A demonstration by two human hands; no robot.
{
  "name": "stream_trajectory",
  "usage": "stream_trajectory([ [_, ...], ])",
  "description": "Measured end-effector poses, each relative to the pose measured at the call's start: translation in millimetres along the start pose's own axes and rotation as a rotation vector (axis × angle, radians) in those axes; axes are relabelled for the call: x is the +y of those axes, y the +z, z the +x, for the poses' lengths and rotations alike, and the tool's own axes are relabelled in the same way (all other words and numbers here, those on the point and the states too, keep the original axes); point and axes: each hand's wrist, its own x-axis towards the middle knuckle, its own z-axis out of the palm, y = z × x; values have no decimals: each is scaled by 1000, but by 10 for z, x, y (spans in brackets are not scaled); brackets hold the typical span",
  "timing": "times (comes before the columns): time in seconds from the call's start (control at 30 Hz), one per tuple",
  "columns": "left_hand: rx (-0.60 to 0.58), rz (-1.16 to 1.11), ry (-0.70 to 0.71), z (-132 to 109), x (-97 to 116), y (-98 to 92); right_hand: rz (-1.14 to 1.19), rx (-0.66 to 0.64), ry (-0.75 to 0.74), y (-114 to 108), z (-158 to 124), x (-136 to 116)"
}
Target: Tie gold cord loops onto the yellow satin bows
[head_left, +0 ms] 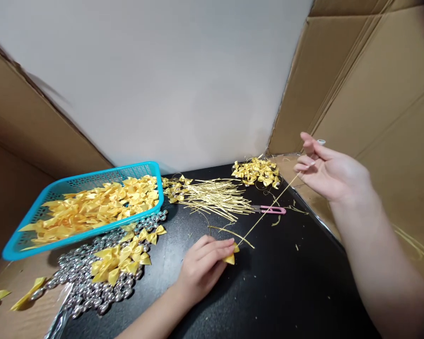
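Low at the centre, my left hand (205,264) pinches a yellow bow (230,258) against the black table (268,292). A thin gold cord (265,214) runs from that bow up to the right. Its upper end is between the fingers of my right hand (321,165), raised above the table's right edge. Beneath the cord lie pink-handled snips (273,210). Cut gold strands (217,195) are heaped behind my left hand, and a curved loose strand (233,233) rests just beyond the bow.
A blue basket (159,186) of yellow bows stands at the left. Silver beads (88,278) lie before it, with loose bows (122,261) on them. More bows with beads (256,172) are piled at the back right. Cardboard walls (374,84) flank the table.
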Motion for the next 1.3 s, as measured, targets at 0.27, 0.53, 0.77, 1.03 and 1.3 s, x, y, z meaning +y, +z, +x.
stream_trajectory([
  [0.27, -335, 563, 168, 19, 8, -11, 33, -25, 88, 116, -155, 117],
  [0.53, -537, 705, 128, 15, 92, 41, -63, -156, 95, 88, -85, 234],
  [0.77, -602, 847, -3, -110, 355, 250, -307, -162, -48, 4, 188, 346],
  [1.03, -541, 867, -382, -185, 842, 582, -818, -351, 25, 469, 791, 984],
  [1.3, -717, 802, -680, 251, 992, 633, -1348, -533, -214, 722, 767, 1478],
])
